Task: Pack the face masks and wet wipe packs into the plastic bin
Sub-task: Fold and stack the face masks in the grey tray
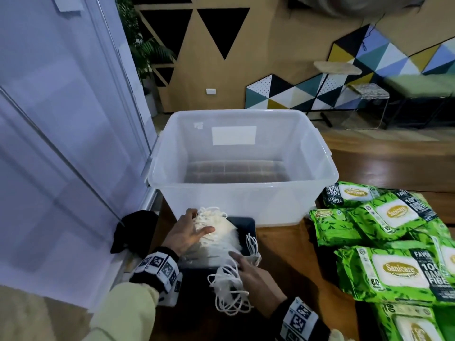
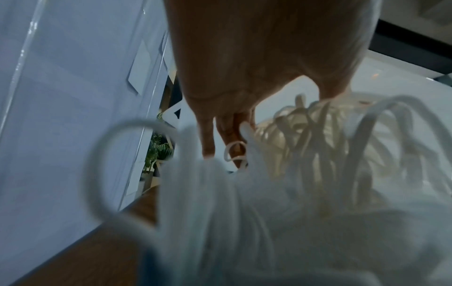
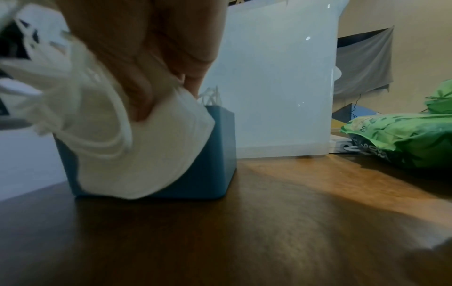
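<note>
Both hands grip a stack of white face masks [image 1: 216, 238], left hand [image 1: 188, 233] on its far end and right hand [image 1: 248, 271] on its near end, over a small blue container [image 3: 208, 154] in front of the clear plastic bin [image 1: 241, 200], with green Sanicare wet wipe packs [image 1: 391, 244] piled to the right on the wooden table [image 3: 293, 222].

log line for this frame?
step: lifting masks | left hand: holds mask stack | right hand: holds mask stack | blue box: under stack | bin: empty | wipe packs: on table

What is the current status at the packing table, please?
Left hand and right hand both gripping the stack of face masks, partly out of the blue container. Plastic bin empty. Wet wipe packs untouched on the table. Nothing blocking.
</note>
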`<state>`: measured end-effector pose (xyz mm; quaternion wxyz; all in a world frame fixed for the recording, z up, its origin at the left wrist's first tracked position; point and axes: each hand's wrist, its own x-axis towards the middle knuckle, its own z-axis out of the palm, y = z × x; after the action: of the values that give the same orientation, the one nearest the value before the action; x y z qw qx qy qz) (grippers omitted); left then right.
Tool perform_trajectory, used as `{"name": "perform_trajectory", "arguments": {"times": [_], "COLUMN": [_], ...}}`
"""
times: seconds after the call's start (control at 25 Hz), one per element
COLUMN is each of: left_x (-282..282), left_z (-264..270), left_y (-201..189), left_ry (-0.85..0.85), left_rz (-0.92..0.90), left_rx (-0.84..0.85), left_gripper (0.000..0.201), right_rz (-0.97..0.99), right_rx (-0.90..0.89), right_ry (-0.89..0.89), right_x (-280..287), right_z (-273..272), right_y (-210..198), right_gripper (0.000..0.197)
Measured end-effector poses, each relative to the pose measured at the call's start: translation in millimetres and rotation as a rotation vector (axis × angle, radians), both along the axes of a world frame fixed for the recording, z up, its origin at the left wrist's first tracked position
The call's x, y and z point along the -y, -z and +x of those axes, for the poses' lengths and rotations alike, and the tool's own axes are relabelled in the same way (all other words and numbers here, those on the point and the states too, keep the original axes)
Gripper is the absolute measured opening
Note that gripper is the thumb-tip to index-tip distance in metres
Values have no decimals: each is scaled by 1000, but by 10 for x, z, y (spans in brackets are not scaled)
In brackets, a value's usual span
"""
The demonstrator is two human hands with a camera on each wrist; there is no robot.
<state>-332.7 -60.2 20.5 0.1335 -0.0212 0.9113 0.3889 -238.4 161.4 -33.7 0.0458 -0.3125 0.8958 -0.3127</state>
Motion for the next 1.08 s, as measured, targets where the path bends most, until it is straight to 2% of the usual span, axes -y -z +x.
{"name": "perform_trajectory", "arguments": {"times": [0.04, 0.12, 0.2, 0.32, 0.4, 0.48, 0.6, 0.64, 0.84, 0.92, 1.0, 1.08], "left_x": [33, 40, 3, -72, -126, -205, -368, -420, -684, -730, -777, -853], "left_z": [5, 11, 17, 86, 155, 293, 596, 712, 1202, 1353, 1511, 1631], "left_y": [29, -9, -81, -125, -128, -144, -179, -178, -187, -138, -59, -33], "left_ry": [7, 45, 146, 296, 329, 379, 438, 476, 711, 783, 766, 673], "left_rz": [18, 1, -121, -287, -280, -198, -32, -29, -295, -371, -381, -350], "left_rx": [-8, -35, -19, 115, 134, 135, 171, 169, 7, -69, -115, -146], "left_gripper": [118, 116, 118, 147, 154, 150, 118, 113, 143, 143, 134, 134], "right_rz": [40, 14, 79, 163, 192, 222, 224, 228, 247, 250, 263, 275], "right_rx": [-39, 59, -17, -148, -149, -188, -187, -196, -166, -165, -158, -138], "right_ry": [12, 71, 84, 121, 132, 159, 205, 215, 248, 250, 247, 246], "right_x": [-16, 2, 52, 24, -13, -81, -228, -279, -492, -536, -567, -581], "right_z": [-17, 50, 160, 346, 483, 629, 855, 938, 1312, 1404, 1465, 1491], "right_y": [33, 13, -6, 6, -40, -53, -65, -51, -53, -84, -112, -131], "right_gripper": [30, 24, 22, 25, 23, 13, 18, 18, 19, 21, 21, 20]}}
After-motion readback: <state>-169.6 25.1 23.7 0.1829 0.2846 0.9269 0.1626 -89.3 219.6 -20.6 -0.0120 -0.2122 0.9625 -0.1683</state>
